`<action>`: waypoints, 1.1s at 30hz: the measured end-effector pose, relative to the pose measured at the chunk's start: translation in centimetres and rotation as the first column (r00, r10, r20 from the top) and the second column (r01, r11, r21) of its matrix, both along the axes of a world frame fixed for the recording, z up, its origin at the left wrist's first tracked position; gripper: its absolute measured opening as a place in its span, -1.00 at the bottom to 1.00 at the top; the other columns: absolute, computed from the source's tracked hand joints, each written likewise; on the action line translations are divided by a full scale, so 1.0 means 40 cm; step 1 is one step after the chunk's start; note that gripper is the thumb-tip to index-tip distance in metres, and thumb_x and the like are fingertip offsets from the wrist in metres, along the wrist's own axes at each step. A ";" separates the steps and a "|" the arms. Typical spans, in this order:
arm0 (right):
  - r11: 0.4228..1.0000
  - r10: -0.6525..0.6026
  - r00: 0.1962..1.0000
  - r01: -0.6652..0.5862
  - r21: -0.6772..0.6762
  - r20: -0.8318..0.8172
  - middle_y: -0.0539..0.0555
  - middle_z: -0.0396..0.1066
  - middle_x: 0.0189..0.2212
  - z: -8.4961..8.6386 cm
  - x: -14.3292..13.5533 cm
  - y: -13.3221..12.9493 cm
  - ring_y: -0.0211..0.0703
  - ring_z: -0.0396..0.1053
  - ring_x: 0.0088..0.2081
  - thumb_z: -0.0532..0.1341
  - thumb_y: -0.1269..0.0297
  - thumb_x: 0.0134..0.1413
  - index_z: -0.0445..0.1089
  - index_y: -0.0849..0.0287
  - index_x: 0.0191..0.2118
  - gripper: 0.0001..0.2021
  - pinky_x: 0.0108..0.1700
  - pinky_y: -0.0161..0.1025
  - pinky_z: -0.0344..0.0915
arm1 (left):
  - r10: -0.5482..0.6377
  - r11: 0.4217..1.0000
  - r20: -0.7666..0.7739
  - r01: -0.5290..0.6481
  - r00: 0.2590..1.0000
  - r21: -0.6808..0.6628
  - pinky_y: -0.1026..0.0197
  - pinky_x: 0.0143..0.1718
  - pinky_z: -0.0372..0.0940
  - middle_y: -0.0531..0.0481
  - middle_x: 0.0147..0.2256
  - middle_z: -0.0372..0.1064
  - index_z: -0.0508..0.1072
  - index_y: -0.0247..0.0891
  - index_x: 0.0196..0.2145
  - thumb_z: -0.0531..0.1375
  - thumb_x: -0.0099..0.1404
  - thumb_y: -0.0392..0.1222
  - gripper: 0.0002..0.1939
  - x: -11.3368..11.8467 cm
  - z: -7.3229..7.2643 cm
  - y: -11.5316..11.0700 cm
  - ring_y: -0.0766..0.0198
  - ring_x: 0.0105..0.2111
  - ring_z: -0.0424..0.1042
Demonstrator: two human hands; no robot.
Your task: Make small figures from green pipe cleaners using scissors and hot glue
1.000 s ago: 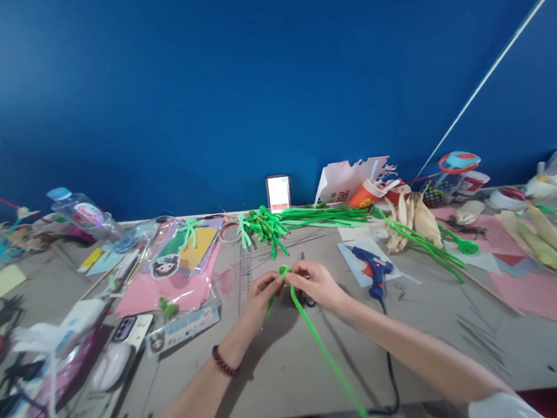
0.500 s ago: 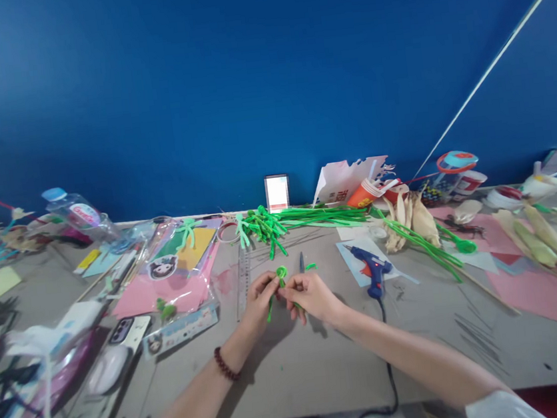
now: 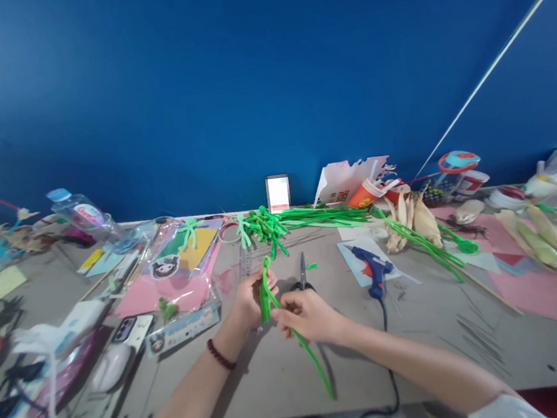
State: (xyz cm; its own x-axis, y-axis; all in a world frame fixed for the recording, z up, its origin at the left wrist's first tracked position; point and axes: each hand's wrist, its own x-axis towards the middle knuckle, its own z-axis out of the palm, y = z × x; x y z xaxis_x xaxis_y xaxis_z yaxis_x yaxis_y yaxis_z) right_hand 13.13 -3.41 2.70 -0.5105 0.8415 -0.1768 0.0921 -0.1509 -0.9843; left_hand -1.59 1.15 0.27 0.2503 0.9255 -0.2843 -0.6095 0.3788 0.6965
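Note:
My left hand (image 3: 251,300) is closed on a looped green pipe cleaner (image 3: 265,304), whose bent top stands above the fingers. With thumb and fingers pinched, my right hand (image 3: 306,314) grips the same pipe cleaner a little lower; its long tail slants down toward the table's front edge. Scissors (image 3: 303,270) lie just behind my right hand, blades pointing away, with the handles partly hidden. Beside them is a short green piece (image 3: 313,267). A pile of bent green pipe cleaners (image 3: 265,225) sits beyond my hands.
A blue glue gun (image 3: 373,266) rests on paper at right, its cord running to the front edge. Straight green pipe cleaners (image 3: 329,214) lie along the wall. At left are a plastic bag of coloured paper (image 3: 167,289), a phone (image 3: 134,329) and a bottle (image 3: 80,211).
The pipe cleaner has turned in my hands, so its loop stands upright and its long tail now shows. My right hand has moved down, uncovering part of the scissors' handles.

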 end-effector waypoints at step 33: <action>0.899 -0.312 0.947 0.320 0.299 -0.077 0.03 0.35 -0.42 -0.039 0.096 0.101 -0.29 0.37 -0.51 0.16 0.23 0.01 0.37 0.21 -0.34 -0.84 -0.44 -0.33 0.38 | -0.279 0.960 0.047 0.277 0.959 0.048 0.30 -0.53 0.10 0.02 -0.59 0.27 0.43 -0.35 -0.49 0.30 -0.02 -0.22 -0.84 0.092 -0.032 0.004 0.35 -0.59 0.26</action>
